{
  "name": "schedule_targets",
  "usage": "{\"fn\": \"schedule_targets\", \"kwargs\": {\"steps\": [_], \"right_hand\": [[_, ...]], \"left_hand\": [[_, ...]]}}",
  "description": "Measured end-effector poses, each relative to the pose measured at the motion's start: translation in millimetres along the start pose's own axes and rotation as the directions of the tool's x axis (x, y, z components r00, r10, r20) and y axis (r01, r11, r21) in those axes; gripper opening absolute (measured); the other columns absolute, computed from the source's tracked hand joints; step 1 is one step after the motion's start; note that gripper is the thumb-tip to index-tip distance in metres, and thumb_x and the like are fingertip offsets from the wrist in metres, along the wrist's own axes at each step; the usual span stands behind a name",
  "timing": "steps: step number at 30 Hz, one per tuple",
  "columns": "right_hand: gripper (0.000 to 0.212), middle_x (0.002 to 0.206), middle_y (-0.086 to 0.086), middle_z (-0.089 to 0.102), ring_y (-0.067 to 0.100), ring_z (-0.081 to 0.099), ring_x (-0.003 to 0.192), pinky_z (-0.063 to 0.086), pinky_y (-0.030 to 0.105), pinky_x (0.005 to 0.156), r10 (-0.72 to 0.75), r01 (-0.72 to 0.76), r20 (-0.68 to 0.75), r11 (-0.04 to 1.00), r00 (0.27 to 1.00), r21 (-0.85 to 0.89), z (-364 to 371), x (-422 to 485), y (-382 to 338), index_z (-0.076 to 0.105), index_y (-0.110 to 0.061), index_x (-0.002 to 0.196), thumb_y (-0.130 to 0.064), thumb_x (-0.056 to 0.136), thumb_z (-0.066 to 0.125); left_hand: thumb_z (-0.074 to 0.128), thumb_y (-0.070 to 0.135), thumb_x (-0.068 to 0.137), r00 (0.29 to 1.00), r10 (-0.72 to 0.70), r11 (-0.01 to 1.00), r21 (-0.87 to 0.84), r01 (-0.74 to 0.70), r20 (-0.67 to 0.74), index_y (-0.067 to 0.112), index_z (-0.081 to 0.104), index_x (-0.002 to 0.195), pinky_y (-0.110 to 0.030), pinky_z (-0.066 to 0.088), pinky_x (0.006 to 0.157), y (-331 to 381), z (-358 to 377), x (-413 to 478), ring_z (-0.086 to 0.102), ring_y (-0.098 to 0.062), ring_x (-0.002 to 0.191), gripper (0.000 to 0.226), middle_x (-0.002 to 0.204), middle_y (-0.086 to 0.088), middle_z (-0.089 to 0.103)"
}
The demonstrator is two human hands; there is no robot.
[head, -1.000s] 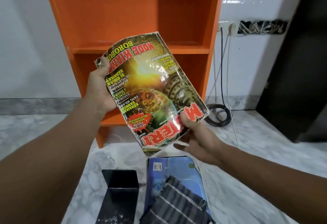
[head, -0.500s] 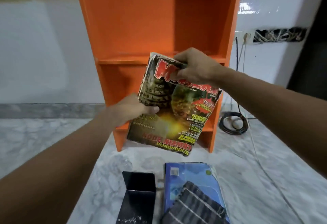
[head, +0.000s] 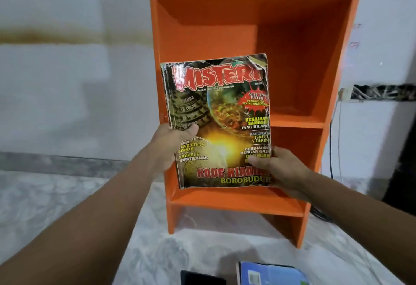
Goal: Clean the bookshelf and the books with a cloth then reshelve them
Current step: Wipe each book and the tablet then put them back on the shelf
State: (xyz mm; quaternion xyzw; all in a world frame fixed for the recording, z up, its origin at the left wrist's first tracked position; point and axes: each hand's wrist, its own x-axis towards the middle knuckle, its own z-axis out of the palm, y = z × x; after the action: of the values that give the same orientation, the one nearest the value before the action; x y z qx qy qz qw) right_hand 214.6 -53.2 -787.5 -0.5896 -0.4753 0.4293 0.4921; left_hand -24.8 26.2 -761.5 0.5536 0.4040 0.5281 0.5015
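Orange and bare on every level in view, the bookshelf (head: 245,37) stands on the marble floor (head: 67,206) against a pale wall. Directly in front of it, a worn magazine (head: 219,122) is held upright, cover toward the camera, its spine on the left and its bottom edge just above the shelf's lowest board. The left hand (head: 173,147) grips the spine edge, thumb on the cover. The right hand (head: 279,172) is closed on the lower right corner, thumb on the front and fingers behind. Both hands are clamped on the magazine, and neither holds a cloth; none shows in the picture.

Below the bookshelf, at the bottom edge of the view, a blue book (head: 272,273) lies on the floor with a dark object (head: 202,279) just to its left, only partly seen.

The step in hand looks like reshelving, judging by the upright, right-way-round hold in front of an open compartment. The next move calls for turning the magazine spine-outward, sliding it into a compartment, and standing it against the shelf's side wall, since a soft, curling cover with no neighbours will likely slump or fall over.
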Motion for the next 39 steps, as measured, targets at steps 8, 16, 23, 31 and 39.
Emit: {"fn": "schedule_targets", "kwargs": {"steps": [8,16,23,31,39], "right_hand": [[0.004,0.091,0.015,0.068,0.032,0.067,0.079,0.057,0.052,0.077,-0.120,0.152,-0.141,0.958,0.983,0.244,67,42,-59,0.060,-0.007,0.097,-0.004,0.095,0.058],[0.012,0.084,0.012,0.072,0.032,0.070,0.078,0.059,0.050,0.076,-0.236,0.214,-0.213,0.969,0.948,-0.125,88,96,-96,0.068,-0.010,0.082,-0.015,0.081,0.079],[0.021,0.074,0.007,0.068,0.026,0.068,0.069,0.060,0.043,0.070,-0.270,0.225,-0.218,0.952,0.938,-0.210,89,138,-124,0.065,-0.014,0.071,-0.022,0.075,0.084],[0.024,0.087,0.014,0.071,0.033,0.069,0.080,0.059,0.048,0.076,-0.282,0.245,-0.154,0.944,0.947,-0.223,89,211,-143,0.064,-0.008,0.078,-0.024,0.076,0.082],[0.016,0.088,0.011,0.070,0.029,0.070,0.085,0.057,0.034,0.069,-0.182,0.133,-0.153,0.949,0.971,-0.286,86,273,-138,0.061,-0.010,0.091,-0.024,0.085,0.068]], "left_hand": [[0.068,0.006,0.090,0.995,-0.078,0.961,0.270,0.058,0.065,0.012,0.068,0.110,-0.054,0.056,0.087,0,-59,3,0.069,-0.030,0.100,0.021,0.108,-0.009,0.073],[0.068,0.011,0.090,0.987,0.138,0.854,0.514,-0.076,-0.083,0.019,0.071,0.101,-0.040,0.058,0.081,36,-79,31,0.067,-0.022,0.094,0.014,0.101,-0.002,0.072],[0.074,0.016,0.086,0.955,0.205,0.787,0.617,-0.032,-0.212,0.021,0.069,0.088,-0.046,0.061,0.072,68,-68,44,0.069,-0.024,0.080,0.007,0.092,-0.003,0.071],[0.070,0.016,0.087,0.908,0.260,0.722,0.690,0.043,-0.329,0.016,0.071,0.089,-0.046,0.062,0.067,84,-42,70,0.071,-0.027,0.075,0.002,0.088,-0.007,0.072],[0.069,0.017,0.088,0.888,0.218,0.700,0.699,0.147,-0.406,0.022,0.068,0.080,-0.044,0.062,0.070,71,-14,111,0.071,-0.023,0.077,0.009,0.088,-0.005,0.073]]}}
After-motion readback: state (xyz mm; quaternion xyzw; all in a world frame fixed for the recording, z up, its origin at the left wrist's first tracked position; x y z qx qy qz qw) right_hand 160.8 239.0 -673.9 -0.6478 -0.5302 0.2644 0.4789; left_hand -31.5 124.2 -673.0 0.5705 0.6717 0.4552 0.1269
